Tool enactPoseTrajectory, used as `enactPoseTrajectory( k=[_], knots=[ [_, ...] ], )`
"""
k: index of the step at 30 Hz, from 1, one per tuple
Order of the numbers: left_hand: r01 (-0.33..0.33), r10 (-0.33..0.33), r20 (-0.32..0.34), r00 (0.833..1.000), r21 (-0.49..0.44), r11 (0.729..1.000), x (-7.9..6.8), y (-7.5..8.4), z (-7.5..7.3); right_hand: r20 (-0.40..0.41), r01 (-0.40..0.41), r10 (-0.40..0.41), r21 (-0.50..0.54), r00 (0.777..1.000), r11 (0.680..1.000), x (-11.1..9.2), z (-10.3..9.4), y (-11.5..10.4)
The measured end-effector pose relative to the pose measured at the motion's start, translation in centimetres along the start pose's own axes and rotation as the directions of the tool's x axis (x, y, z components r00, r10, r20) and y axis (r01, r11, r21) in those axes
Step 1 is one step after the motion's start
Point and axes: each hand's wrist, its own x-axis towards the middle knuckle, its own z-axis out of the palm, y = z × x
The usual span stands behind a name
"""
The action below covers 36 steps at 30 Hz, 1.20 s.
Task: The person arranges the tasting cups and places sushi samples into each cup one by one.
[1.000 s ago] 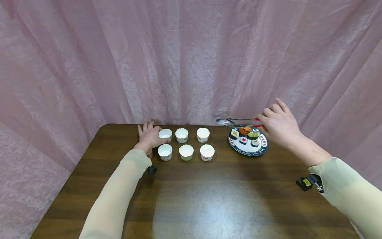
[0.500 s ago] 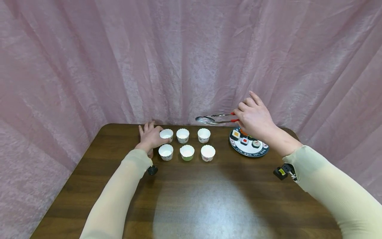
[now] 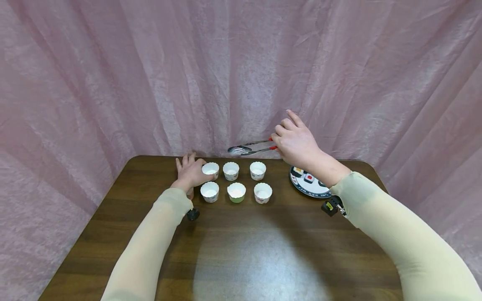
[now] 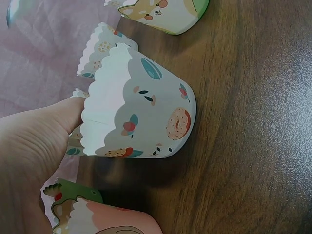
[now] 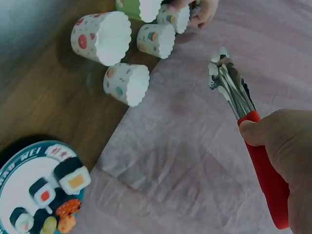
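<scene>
My left hand (image 3: 191,173) is at the back left paper baking cup (image 3: 211,169), thumb across its near side and fingers at its far side. Several other white-rimmed baking cups (image 3: 262,193) stand upright in two rows, one with a green outside (image 3: 237,193). Above the table's back edge, my right hand (image 3: 295,140) grips red-handled metal tongs (image 3: 252,147). The tongs' heads are over the back row and look apart in the head view. Whether anything sits between them cannot be told. In the left wrist view, a patterned cup (image 4: 146,107) stands in front of the thumb.
A round plate (image 3: 310,192) with several sushi pieces (image 5: 73,175) stands at the back right, partly hidden by the right forearm. More patterned cups (image 4: 117,219) are beside the left hand. A pink curtain (image 3: 241,75) hangs behind the wooden table (image 3: 241,251).
My right hand has carried the tongs leftward, from above the plate to above the back row of cups. The forearm now covers part of the plate. My left hand has stayed in place.
</scene>
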Motion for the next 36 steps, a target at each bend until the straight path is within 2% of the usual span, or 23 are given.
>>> enactPoseTrajectory(
  k=[11, 17, 22, 27, 36],
  knots=[
    [-0.003, 0.003, -0.006, 1.0, -0.003, 1.0, 0.2, 0.0, 0.3, 0.034, 0.101, -0.098, -0.092, 0.995, 0.991, 3.5, 1.4, -2.4],
    [0.002, -0.002, 0.004, 1.0, -0.013, 1.0, 0.7, -0.3, 0.7, 0.113, 0.193, -0.174, -0.187, 0.978, 0.963, 5.6, 2.4, -4.0],
    [0.009, -0.009, 0.013, 1.0, -0.008, 1.0, 1.0, -0.3, 0.7, 0.118, 0.262, -0.241, -0.221, 0.963, 0.94, 7.1, 3.3, -5.2],
    [0.019, -0.019, 0.013, 1.0, -0.008, 1.0, 1.0, -0.2, 0.7, 0.12, 0.28, -0.258, -0.243, 0.959, 0.929, 8.5, 3.8, -6.2],
    [0.019, -0.019, 0.028, 0.999, 0.005, 1.0, 0.5, 0.1, 0.3, 0.199, 0.329, -0.279, -0.297, 0.939, 0.896, 10.6, 4.0, -8.2]
  ],
)
